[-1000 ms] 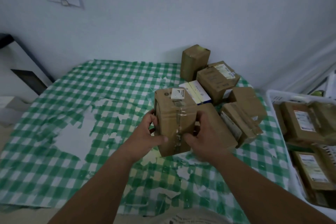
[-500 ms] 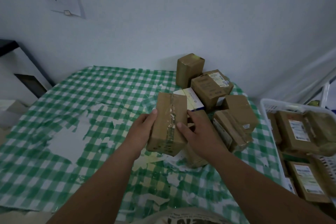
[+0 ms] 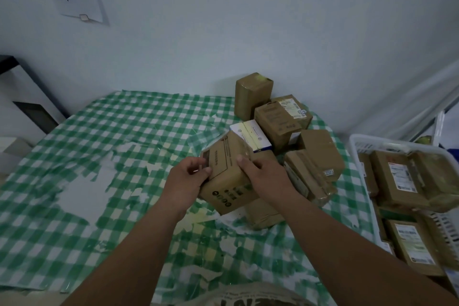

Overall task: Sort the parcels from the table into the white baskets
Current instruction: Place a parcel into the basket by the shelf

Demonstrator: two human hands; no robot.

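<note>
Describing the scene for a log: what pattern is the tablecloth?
Green and white checks, worn white in patches, on the tablecloth; head view.

Tilted brown cardboard parcel point(image 3: 229, 176) above checked table point(image 3: 104, 136)

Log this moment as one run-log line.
phase: inspecting parcel | left hand: grips brown cardboard box | right hand: grips same box | box: tilted above green checked tablecloth | white plastic basket: holds parcels

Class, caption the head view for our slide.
Both hands grip a box above the table, beside a basket.
</note>
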